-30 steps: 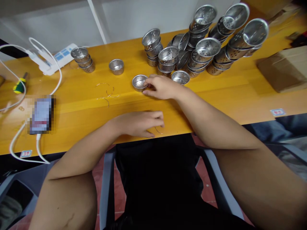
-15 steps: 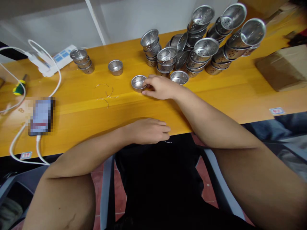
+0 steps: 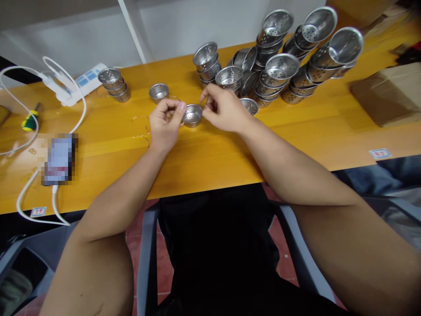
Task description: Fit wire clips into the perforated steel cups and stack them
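A small perforated metal cup stands upright on the table between my hands. At its left side, my left hand is closed in a pinch, and a fine piece of wire shows just above the fingers. My right hand is at the cup's right, thumb and forefinger apart and curved towards the rim; nothing shows between them. Behind my left hand stands another metal cup. Several loose wire pieces lie left of my left wrist. One more cup is partly hidden behind my right hand.
Tall stacks of perforated cups fill the back right. A shorter stack stands at the back left by a power strip. A phone, white cables, a screwdriver and a cardboard box are around.
My left hand has risen from the table's front edge to the cup's left side, carrying the wire. My right hand has drawn off the cup's rim and its fingers have parted.
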A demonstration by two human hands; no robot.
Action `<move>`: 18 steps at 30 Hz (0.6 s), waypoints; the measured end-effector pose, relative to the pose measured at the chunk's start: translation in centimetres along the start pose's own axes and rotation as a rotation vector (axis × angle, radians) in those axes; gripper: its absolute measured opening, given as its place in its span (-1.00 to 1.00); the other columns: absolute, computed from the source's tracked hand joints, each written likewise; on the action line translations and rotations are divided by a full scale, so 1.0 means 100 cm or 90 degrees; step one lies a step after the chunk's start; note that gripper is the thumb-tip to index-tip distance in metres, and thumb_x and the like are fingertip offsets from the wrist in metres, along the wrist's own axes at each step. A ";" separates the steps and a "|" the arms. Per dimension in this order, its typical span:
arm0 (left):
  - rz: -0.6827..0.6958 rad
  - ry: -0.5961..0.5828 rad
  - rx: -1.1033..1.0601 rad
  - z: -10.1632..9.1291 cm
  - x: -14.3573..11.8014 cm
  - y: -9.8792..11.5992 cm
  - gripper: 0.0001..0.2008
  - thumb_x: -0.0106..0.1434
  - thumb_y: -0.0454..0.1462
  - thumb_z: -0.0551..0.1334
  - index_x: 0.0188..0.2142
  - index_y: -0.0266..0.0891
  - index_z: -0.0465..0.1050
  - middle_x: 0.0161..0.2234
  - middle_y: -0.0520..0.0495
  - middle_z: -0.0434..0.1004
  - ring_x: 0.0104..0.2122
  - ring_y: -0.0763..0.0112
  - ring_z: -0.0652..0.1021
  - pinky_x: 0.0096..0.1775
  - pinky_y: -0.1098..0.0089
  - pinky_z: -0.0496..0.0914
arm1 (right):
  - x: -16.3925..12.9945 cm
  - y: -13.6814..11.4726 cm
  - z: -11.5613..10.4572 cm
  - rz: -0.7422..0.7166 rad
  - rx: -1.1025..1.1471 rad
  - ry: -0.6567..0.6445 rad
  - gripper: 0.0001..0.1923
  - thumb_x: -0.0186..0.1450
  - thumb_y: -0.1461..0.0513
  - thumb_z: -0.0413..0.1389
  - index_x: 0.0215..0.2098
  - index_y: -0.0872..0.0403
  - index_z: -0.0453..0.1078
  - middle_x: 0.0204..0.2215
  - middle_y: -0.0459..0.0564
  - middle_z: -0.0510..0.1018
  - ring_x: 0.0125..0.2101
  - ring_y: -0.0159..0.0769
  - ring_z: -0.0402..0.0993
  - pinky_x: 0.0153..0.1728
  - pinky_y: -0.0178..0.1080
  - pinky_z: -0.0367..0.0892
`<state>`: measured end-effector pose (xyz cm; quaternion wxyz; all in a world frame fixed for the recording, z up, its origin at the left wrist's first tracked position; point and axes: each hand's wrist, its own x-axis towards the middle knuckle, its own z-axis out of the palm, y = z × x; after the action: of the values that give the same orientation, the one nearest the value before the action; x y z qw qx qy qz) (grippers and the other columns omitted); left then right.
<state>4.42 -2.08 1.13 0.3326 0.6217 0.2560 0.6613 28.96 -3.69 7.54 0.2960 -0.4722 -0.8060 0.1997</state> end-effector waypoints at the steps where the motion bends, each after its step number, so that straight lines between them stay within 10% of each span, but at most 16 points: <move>1: -0.020 0.018 0.015 -0.005 0.004 -0.007 -0.46 0.54 0.34 0.66 -0.12 -0.01 0.76 -0.29 0.02 0.70 -0.41 0.41 0.60 -0.37 0.33 0.55 | 0.000 -0.002 0.001 -0.001 0.030 0.019 -0.68 0.69 -0.07 0.34 0.22 -0.07 0.64 -0.07 0.12 0.81 -0.06 0.17 0.74 0.19 0.22 0.69; 7: -0.056 -0.024 0.132 -0.016 0.009 -0.012 -0.28 0.39 0.54 0.63 -0.18 -0.03 0.78 -0.11 -0.12 0.81 0.00 0.12 0.78 0.19 0.05 0.79 | 0.003 -0.011 0.027 0.004 0.236 0.034 -0.25 0.56 -0.57 0.36 0.10 -0.15 0.63 -0.01 0.10 0.77 -0.03 0.08 0.74 -0.03 0.06 0.80; 18: -0.038 -0.070 0.155 -0.018 0.006 -0.015 -0.36 0.50 0.46 0.58 -0.12 -0.02 0.82 -0.06 -0.16 0.78 0.08 0.08 0.79 0.31 -0.03 0.78 | 0.005 -0.010 0.038 0.016 0.443 0.018 -0.18 0.33 -0.57 0.60 -0.08 -0.14 0.56 -0.29 -0.03 0.66 -0.34 -0.13 0.59 -0.36 -0.07 0.70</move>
<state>2.85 -0.53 0.26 0.2876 0.6851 0.3338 0.5801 25.61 -3.88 5.48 0.4478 -0.3558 -0.6793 0.4599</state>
